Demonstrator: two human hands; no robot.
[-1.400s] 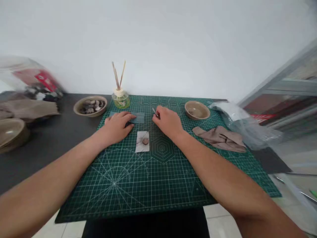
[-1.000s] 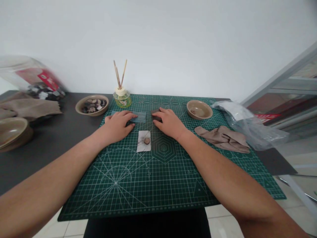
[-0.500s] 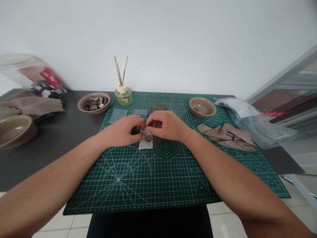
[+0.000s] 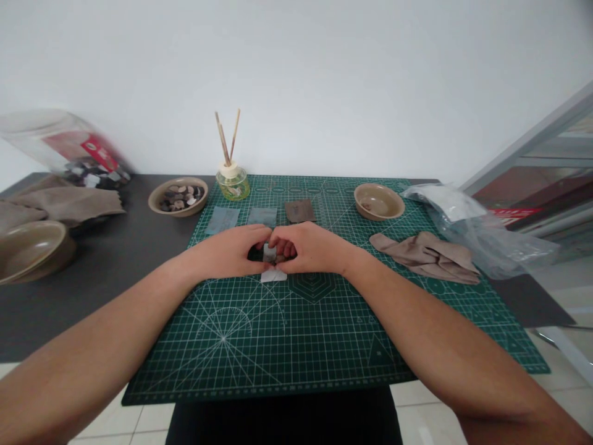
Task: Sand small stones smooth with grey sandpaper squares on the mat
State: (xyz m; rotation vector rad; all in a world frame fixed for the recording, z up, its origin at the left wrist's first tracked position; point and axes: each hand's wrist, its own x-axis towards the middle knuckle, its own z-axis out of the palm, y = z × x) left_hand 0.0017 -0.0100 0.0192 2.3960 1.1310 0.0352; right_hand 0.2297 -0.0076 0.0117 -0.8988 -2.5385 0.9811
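my left hand (image 4: 228, 253) and right hand (image 4: 320, 250), fingers curled, now cover more of the white card (image 4: 273, 277) (what they grip, if anything, i can't tell).

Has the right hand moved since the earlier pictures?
Yes. Against the green mat, the right hand moved left and nearer, off the brown square to the white card.

No text is legible: the red label (image 4: 99, 152) on the clear container (image 4: 34, 133) at upper left and the small markings on the green cutting mat (image 4: 324, 346) are too blurred or small.
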